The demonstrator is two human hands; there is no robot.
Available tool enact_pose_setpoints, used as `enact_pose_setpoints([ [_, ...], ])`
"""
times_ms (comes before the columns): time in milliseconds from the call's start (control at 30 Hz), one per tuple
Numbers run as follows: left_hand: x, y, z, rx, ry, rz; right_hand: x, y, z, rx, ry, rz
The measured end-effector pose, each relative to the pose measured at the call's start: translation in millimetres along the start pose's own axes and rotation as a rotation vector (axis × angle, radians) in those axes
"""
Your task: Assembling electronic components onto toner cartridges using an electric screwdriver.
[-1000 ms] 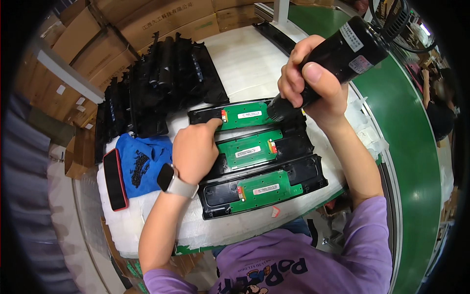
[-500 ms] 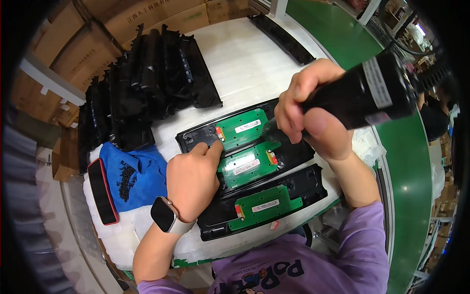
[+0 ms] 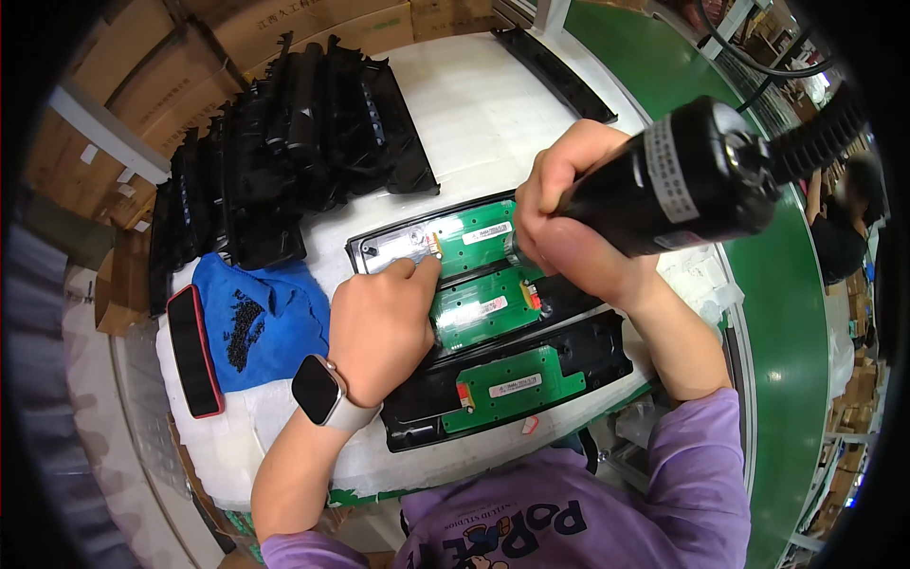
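Note:
My right hand [image 3: 588, 209] grips a black electric screwdriver [image 3: 682, 180], its cord leading off to the upper right. The tool's tip points down at the right part of the far green circuit board [image 3: 474, 248] and is partly hidden by my fingers. This board lies in a long black plastic housing [image 3: 389, 232]. My left hand [image 3: 384, 318] is bent closed, with its fingertips at that board's left end, by a red and yellow connector; whatever they pinch is hidden. Nearer lie a second green board [image 3: 469, 322] and a third green board [image 3: 507, 387], each in a black housing.
A heap of black plastic housings [image 3: 303, 142] stands at the far left. Small black screws [image 3: 245, 327] lie on a blue cloth [image 3: 299, 294] beside a red-cased phone [image 3: 194, 356]. A single black strip [image 3: 555, 74] rests at the far right; cardboard boxes [image 3: 313, 33] stand behind.
My right hand and the screwdriver have shifted slightly left, and the tool is turned a little. My left hand stays by the far board's left end. The whole view has shifted slightly.

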State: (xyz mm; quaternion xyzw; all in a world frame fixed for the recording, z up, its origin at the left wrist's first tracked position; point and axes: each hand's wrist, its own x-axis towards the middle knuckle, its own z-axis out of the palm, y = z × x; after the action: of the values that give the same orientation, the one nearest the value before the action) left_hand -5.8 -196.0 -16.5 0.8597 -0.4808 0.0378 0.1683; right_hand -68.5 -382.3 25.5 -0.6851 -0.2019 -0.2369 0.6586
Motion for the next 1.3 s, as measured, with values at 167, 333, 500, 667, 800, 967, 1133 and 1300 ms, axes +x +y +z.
enact_pose_setpoints([
  [167,-1,-2,3,-0.013,0.007,-0.019,-6,1,1,0.038,0.025,-0.003],
  [333,2,-2,-1,-0.945,0.065,-0.273,-1,-20,-20,0.399,-0.008,-0.157],
  [500,-2,12,4,-1.763,-0.195,-0.421,-1,-37,-32,0.568,0.008,-0.212],
  [667,-4,17,3,-1.786,-0.209,-0.41,-4,-36,-33,0.633,0.093,-0.218],
  [800,-5,20,7,-1.748,-0.187,-0.434,-5,-33,-30,0.625,0.078,-0.218],
  [967,-6,19,4,-1.722,-0.204,-0.442,-7,-32,-25,0.596,0.002,-0.213],
  [1133,-6,17,-1,-1.656,-0.25,-0.432,-9,-35,-21,0.591,0.018,-0.23],
  [1300,-7,17,0,-1.661,-0.268,-0.436,-8,-33,-19,0.579,0.002,-0.222],
])
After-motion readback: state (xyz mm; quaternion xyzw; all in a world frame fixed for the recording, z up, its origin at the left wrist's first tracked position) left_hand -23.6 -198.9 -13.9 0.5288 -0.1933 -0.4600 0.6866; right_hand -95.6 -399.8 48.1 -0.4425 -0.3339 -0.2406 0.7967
